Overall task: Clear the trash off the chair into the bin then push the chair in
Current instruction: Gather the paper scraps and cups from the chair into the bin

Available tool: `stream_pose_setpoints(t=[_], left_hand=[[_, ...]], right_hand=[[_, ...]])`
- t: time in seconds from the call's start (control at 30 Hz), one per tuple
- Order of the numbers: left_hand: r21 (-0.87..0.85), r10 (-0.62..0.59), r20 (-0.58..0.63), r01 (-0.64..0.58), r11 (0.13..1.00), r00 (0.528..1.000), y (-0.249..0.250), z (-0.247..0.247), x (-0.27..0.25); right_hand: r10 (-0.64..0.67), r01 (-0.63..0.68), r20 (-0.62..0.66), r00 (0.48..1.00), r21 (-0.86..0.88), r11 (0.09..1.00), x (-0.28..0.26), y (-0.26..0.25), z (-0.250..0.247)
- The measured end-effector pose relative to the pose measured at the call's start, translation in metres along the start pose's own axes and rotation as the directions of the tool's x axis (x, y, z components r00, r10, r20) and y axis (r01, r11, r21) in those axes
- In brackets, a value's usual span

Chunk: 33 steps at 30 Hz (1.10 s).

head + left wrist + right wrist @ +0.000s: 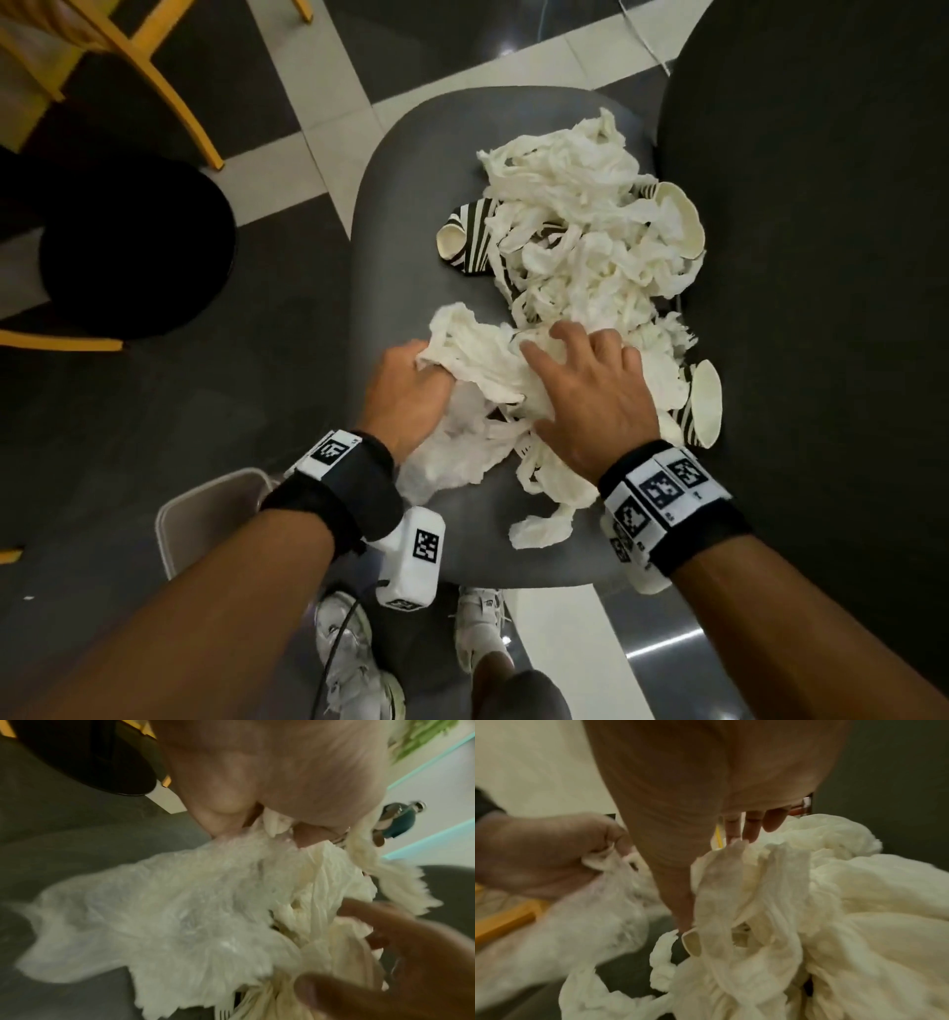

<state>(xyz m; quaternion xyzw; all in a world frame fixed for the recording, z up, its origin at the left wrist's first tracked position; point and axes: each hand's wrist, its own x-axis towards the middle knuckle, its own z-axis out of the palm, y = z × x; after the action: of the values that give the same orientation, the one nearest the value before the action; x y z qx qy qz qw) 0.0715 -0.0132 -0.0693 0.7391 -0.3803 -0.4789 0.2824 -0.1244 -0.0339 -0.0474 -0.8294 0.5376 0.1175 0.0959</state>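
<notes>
Both forearms reach down from the head camera to a grey chair seat [411, 169] heaped with crumpled white tissue [565, 226] and striped paper cups [470, 239]. At the near edge of the heap, the left hand [405, 395] has its fingers curled into a wad of tissue, gripping it. Beside it, the right hand [590, 390] lies on top of the same wad with its fingers spread and bent down into the paper. A pale bin [205, 514] stands on the floor beside the chair, under the left forearm. Only the right wrist view shows the left hand [546, 854] bunching tissue [808, 902] in its fist; the left wrist view is blurred, with tissue [167, 912] against the seat.
</notes>
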Motion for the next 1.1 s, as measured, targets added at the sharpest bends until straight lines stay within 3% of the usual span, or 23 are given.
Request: stream_pose_setpoints(t=[0.13,0.2,0.27,0.37,0.43,0.5,0.6,0.63,0.67,0.73,0.77,0.83,0.87,0.9,0.93,1.0,1.1], left_hand=[[-0.096,0.025,-0.027,-0.027,0.995,0.999,-0.003,-0.020,-0.002],[-0.079,0.086,-0.071,-0.092,0.993,0.994,-0.006,-0.028,-0.004],[-0.059,0.122,-0.098,-0.128,0.990,0.988,-0.015,-0.034,-0.006],[-0.046,0.122,-0.132,-0.129,0.991,0.984,-0.026,-0.036,-0.004],[-0.035,0.109,-0.131,-0.115,0.993,0.985,-0.026,-0.039,-0.007],[-0.133,0.108,-0.031,-0.111,0.985,0.994,-0.019,-0.044,-0.016],[-0.386,0.093,0.103,-0.046,0.922,0.990,-0.008,-0.053,-0.038],[-0.511,0.014,0.126,0.053,0.858,0.992,-0.007,-0.058,-0.045],[-0.653,-0.091,0.187,0.193,0.733,0.978,-0.007,-0.064,-0.050],[-0.807,-0.203,0.303,0.364,0.465,0.931,-0.019,-0.076,-0.055],[-0.833,-0.184,0.321,0.369,0.412,0.929,-0.025,-0.082,-0.056],[-0.849,-0.146,0.301,0.334,0.410,0.943,-0.034,-0.098,-0.063],[-0.839,-0.153,0.288,0.326,0.436,0.946,-0.044,-0.105,-0.064],[-0.814,-0.158,0.275,0.317,0.487,0.949,-0.048,-0.113,-0.066],[-0.773,-0.180,0.234,0.295,0.561,0.955,-0.056,-0.122,-0.066],[-0.689,-0.231,0.121,0.249,0.680,0.965,-0.070,-0.139,-0.067],[-0.648,-0.307,0.088,0.289,0.705,0.948,-0.085,-0.165,-0.074]], right_hand=[[-0.080,0.082,0.083,0.993,-0.021,0.996,0.011,-0.012,-0.004],[-0.107,0.104,0.005,0.994,0.177,0.979,0.013,-0.015,-0.007],[-0.074,0.097,-0.071,0.995,0.439,0.893,0.012,-0.020,-0.016],[0.045,0.019,-0.060,0.997,0.783,0.622,0.005,-0.034,-0.032],[0.134,-0.073,0.030,0.990,0.941,0.330,0.003,-0.046,-0.040],[0.184,-0.133,0.116,0.976,0.988,0.084,0.000,-0.061,-0.041],[0.137,-0.152,0.166,0.977,0.983,-0.104,-0.005,-0.096,-0.042],[0.098,-0.163,0.177,0.979,0.977,-0.138,-0.008,-0.112,-0.044],[0.068,-0.180,0.192,0.979,0.972,-0.153,-0.012,-0.129,-0.045],[0.056,-0.184,0.189,0.980,0.979,-0.084,-0.015,-0.160,-0.045],[0.063,-0.143,0.139,0.988,0.988,0.057,-0.015,-0.173,-0.042],[-0.006,0.038,-0.040,0.999,0.872,0.488,-0.011,-0.190,-0.035],[-0.067,0.124,-0.108,0.992,0.711,0.693,-0.008,-0.192,-0.033],[-0.111,0.181,-0.161,0.981,0.532,0.827,-0.005,-0.192,-0.033],[-0.142,0.211,-0.192,0.971,0.413,0.886,-0.002,-0.189,-0.032],[-0.176,0.228,-0.172,0.969,0.364,0.903,0.009,-0.173,-0.024],[-0.183,0.173,0.141,0.973,0.078,0.982,0.034,-0.135,0.003]])
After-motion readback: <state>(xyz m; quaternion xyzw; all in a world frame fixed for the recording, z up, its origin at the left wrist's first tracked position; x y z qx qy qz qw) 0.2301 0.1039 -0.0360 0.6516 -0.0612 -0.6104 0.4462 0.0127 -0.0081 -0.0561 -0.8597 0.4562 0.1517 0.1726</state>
